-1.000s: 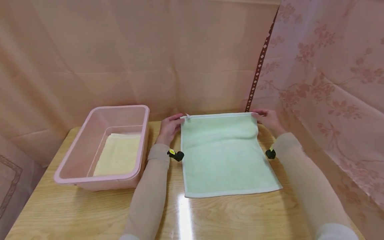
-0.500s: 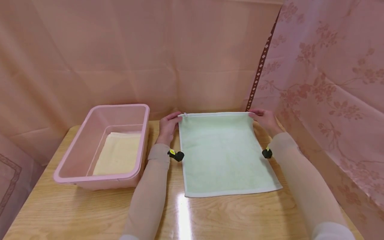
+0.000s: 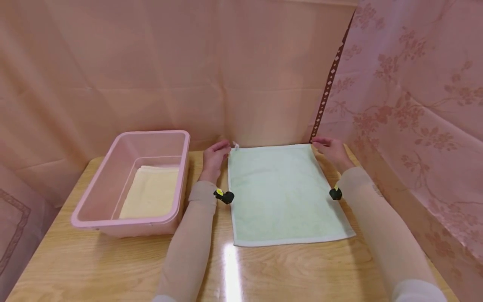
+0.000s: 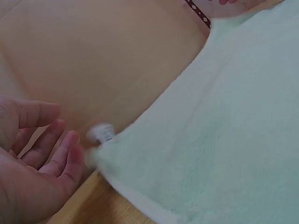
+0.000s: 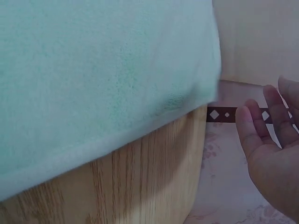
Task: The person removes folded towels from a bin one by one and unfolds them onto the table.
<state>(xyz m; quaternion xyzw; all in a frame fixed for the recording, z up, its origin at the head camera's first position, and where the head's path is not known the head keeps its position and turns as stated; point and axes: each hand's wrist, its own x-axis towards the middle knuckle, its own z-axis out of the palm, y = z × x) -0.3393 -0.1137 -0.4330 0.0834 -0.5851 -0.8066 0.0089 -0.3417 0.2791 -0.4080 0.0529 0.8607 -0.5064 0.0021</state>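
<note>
A pale green towel (image 3: 279,197) with white borders lies spread out on the wooden table. Its small white tag (image 4: 102,133) sticks out at the far left corner. Just left of that corner is my left hand (image 3: 215,159), its fingers loosely bent and apart from the cloth in the left wrist view (image 4: 39,158). Past the far right corner my right hand (image 3: 333,153) hovers with relaxed fingers (image 5: 254,121), a gap showing between them and the towel's edge. Neither hand holds anything.
A pink plastic basin (image 3: 128,224) stands on the table at the left, with a folded pale yellow towel (image 3: 151,193) on its bottom. A plain curtain (image 3: 151,67) hangs behind the table, and a flowered one (image 3: 422,105) at the right.
Both hands have let go of the towel's far corners. The far part of the cloth, earlier raised and rippled, has settled flatter onto the table.
</note>
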